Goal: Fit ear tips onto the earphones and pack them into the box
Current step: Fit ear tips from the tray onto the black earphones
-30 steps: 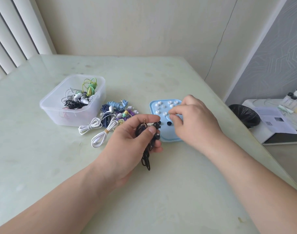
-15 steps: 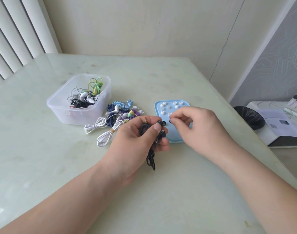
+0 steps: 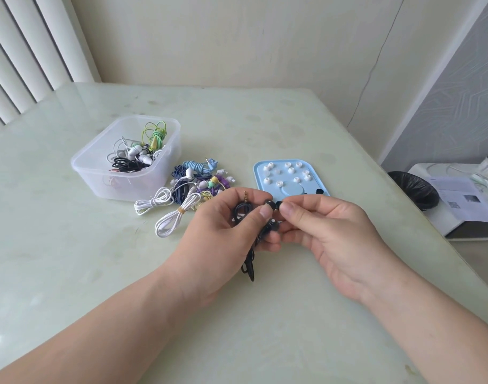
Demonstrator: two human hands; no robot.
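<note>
My left hand (image 3: 223, 239) grips a coiled pair of black earphones (image 3: 249, 217), thumb pressed on one earbud, the gold jack sticking up and a cable loop hanging below. My right hand (image 3: 331, 231) pinches a small black ear tip (image 3: 278, 204) right against that earbud. Behind the hands lies a light blue tray (image 3: 290, 189) with several white ear tips and a black one. A clear plastic box (image 3: 126, 159) at the left holds several bundled earphones.
A heap of bundled earphones (image 3: 192, 187), white, blue, purple and yellow, lies between the box and the tray. The pale green table's right edge (image 3: 420, 217) drops to a floor with a black bin (image 3: 414, 189) and papers.
My right hand left the blue tray with a black ear tip and came back to the earbud in my left hand. Both hands drew a little nearer to me.
</note>
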